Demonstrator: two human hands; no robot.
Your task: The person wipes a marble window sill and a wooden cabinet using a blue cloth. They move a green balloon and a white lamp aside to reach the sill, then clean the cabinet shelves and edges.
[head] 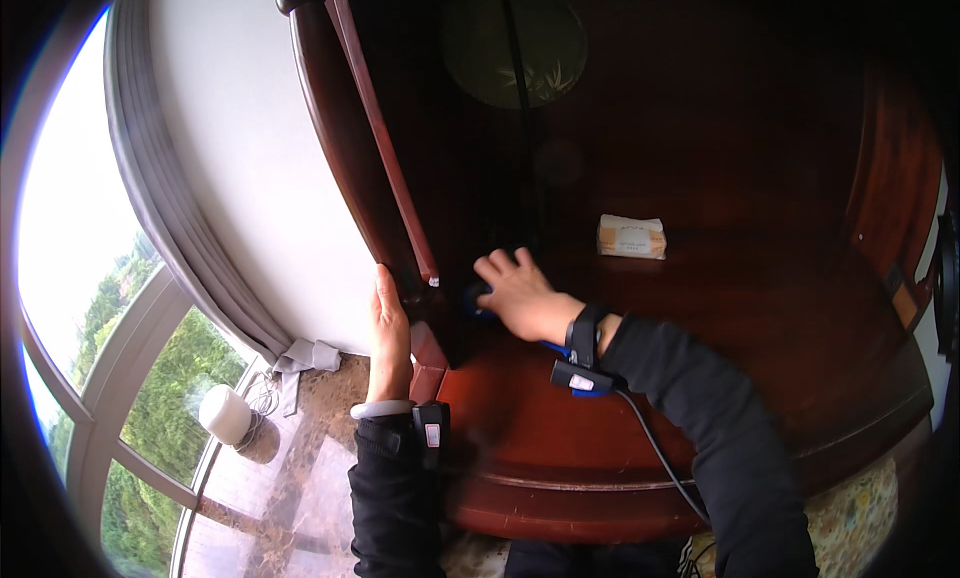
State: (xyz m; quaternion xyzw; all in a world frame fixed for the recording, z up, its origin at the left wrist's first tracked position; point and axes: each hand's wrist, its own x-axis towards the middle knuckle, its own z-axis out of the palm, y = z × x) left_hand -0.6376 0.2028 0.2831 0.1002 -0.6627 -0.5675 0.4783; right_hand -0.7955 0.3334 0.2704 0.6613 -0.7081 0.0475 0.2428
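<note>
My left hand (390,330) is upright against the side of a dark red wooden cabinet or desk, beside its rounded post (352,158), fingers together; whether it grips the edge is not clear. Over the wooden top (570,443) my right hand (517,293) is spread, slightly blurred, close to the post's foot. A dark blue object (478,300) shows partly under its thumb; what it is and whether it is held cannot be told. A soft pack of tissues (631,238) lies on the wood to the right of the hand.
At the left, a grey curtain (180,195) hangs by a large window. A white round device (225,414) with a coiled cable stands near the glass above the marble floor (315,458). A grey cable (660,443) runs from my right wrist over the wood's front edge.
</note>
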